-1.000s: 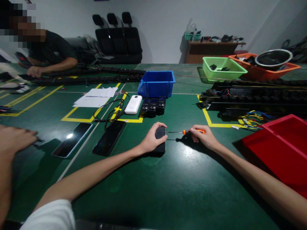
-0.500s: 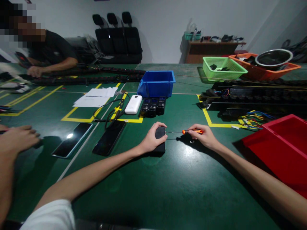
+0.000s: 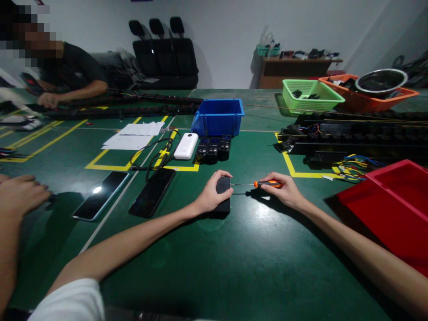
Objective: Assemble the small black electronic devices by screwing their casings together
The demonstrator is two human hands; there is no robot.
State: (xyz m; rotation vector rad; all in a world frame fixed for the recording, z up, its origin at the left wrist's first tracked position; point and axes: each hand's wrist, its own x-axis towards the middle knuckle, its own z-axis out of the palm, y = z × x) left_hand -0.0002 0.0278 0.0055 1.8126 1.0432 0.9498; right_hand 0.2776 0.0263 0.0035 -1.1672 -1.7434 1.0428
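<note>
My left hand (image 3: 216, 192) is closed around a small black box (image 3: 223, 206) that rests on the green tabletop, thumb on the near side and fingers over the far edge. In my right hand (image 3: 282, 191) is a screwdriver (image 3: 268, 183) with an orange and black handle, held between thumb and fingers. Its thin shaft lies level and points left, the tip at the upper right side of the box. Whether the tip sits in a screw is too small to tell. Beyond the box stand several black modules (image 3: 213, 149) with small dark-blue faces.
A blue bin (image 3: 220, 117), a white power bank (image 3: 186, 146) and two phones (image 3: 153, 192) (image 3: 101, 195) lie ahead and left. A red bin (image 3: 384, 209) stands right, near loose wires (image 3: 356, 167). A co-worker's hand (image 3: 25, 194) is at far left; another person (image 3: 75, 73) works behind.
My right-hand fingers have shifted on the screwdriver handle, which shows turned, with more black visible. The left hand and box stay put. The co-worker's hand at far left has moved slightly left.
</note>
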